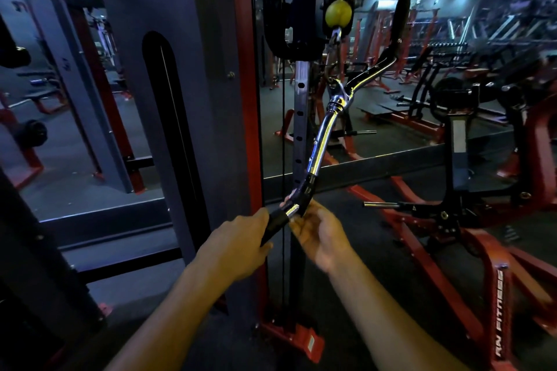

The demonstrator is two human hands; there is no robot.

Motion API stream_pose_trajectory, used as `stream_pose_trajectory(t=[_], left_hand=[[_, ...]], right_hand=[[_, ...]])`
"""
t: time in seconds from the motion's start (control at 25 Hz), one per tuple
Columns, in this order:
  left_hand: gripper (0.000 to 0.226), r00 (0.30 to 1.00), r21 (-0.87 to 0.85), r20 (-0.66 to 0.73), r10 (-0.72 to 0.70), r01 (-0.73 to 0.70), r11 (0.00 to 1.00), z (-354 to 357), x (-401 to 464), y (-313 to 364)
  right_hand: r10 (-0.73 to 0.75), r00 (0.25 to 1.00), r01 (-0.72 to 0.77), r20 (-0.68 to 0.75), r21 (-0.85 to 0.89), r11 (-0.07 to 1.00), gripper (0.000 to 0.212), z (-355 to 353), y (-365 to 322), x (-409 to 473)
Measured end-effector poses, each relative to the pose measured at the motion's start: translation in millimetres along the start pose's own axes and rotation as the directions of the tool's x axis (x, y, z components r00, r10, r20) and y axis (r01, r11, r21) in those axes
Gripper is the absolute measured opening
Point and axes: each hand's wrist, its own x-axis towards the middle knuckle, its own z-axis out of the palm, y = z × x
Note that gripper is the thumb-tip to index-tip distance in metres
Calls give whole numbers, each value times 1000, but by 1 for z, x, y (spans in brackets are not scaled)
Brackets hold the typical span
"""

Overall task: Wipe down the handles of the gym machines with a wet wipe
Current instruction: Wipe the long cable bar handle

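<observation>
Step in hand: you appear to be working the near grip of the curved pulldown bar [324,132]; judged from the hand positions, this is the wipe stroke on the lower handle, not yet the far one.
Task thing: lower black grip [275,224], centre of frame just below the middle, angled down to the left; the bar's chrome shaft rises from it up and right to the swivel, then bends on to the upper black grip [402,6] at top right of centre.
Wet wipe: not discernible; it may be under your right fingers, I cannot tell.
Left hand [238,245]: fingers curled round the low end of the lower black grip, back of hand toward the camera, forearm entering from bottom centre-left.
Right hand [321,233]: cupped under and round the bend just above the chrome collar, fingers curled to the bar; blurred, so contact detail is uncertain.
Hanging point: yellow ball stop [338,12] at top centre, bar clipped beneath it.
Next move, judged: keep the left hand steadying, slide the right along the grip, then reach up right for the upper black grip.
</observation>
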Motion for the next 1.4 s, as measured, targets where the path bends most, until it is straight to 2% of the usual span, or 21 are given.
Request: stream_pose_trajectory(t=[0.08, 0.16, 0.28, 0.32, 0.4, 0.48, 0.52, 0.56, 0.6, 0.64, 0.68, 0.72, 0.76, 0.8, 0.88, 1.04, 1.16, 1.24, 1.32, 1.4], left_hand=[[26, 1000, -5, -7, -8, 8, 1000, 1, -2, 0], [27, 1000, -14, -4, -13, 13, 1000, 3, -2, 0], [31, 999, -61, 34, 11, -9, 998, 1, -2, -4], [32, 998, -90, 54, 28, -23, 996, -1, -4, -6], [42, 995, -118, 80, 62, -52, 992, -7, -9, -12], [52, 996, -84, 54, 78, -73, 994, -9, -13, -18], [50, 997, -80, 35, 67, -64, 995, -11, -15, -19], [44, 999, -131, 27, 40, -36, 991, -13, -16, -20], [35, 999, -243, 41, 5, 5, 970, -15, -17, -20], [28, 997, -386, 79, -26, 54, 921, -18, -18, -18], [24, 990, -512, 132, -44, 106, 852, -20, -20, -16], [21, 983, -594, 180, -48, 147, 791, -22, -22, -14], [21, 979, -626, 198, -48, 164, 763, -22, -24, -13], [22, 981, -627, 189, -50, 160, 763, -21, -25, -13], [20, 989, -595, 138, -59, 130, 793, -16, -29, -11], [18, 994, -651, 95, -59, 107, 751, -4, -35, -7], [15, 995, -676, 79, -63, 100, 730, 1, -36, -3], [17, 996, -666, 70, -62, 93, 740, 3, -36, 0], [19, 996, -643, 70, -58, 89, 761, 5, -36, 2], [18, 996, -633, 71, -49, 83, 770, 6, -36, 3]], right_hand=[[-50, 999, 49, -18, -45, 998, 23, 0, -5, 4], [-103, 994, 103, -45, 5, 995, 26, 4, -19, 14], [-104, 992, 109, -71, 71, 992, 28, 6, -25, 22], [-88, 993, 90, -74, 25, 996, 25, 5, -18, 19], [-119, 987, 99, -105, -175, 980, 20, -3, -2, 8], [-324, 936, 237, -136, -438, 867, 23, -12, -1, -3], [-497, 862, 352, -105, -581, 734, 22, -15, -8, -7], [-666, 745, 481, 24, -712, 512, 22, -14, -17, -9], [-759, 603, 574, 245, -794, 200, 24, -11, -26, -8], [-724, 480, 608, 495, -783, -132, 26, -6, -36, -4], [-592, 414, 593, 691, -698, -400, 28, -1, -44, 5], [-446, 404, 558, 799, -601, -572, 29, 3, -49, 14], [-345, 420, 524, 839, -535, -663, 31, 5, -50, 22], [-297, 450, 506, 842, -514, -693, 31, 5, -47, 28], [-257, 487, 529, 835, -517, -673, 32, 0, -35, 29], [-78, 453, 600, 888, -368, -710, 36, -3, -41, 18], [-151, 470, 538, 870, -418, -733, 41, -2, -62, 21], [-263, 476, 547, 839, -517, -659, 38, -6, -52, 16], [-382, 466, 619, 798, -603, -504, 32, -16, -33, 4], [-529, 503, 629, 683, -710, -317, 29, -24, -25, -5]])
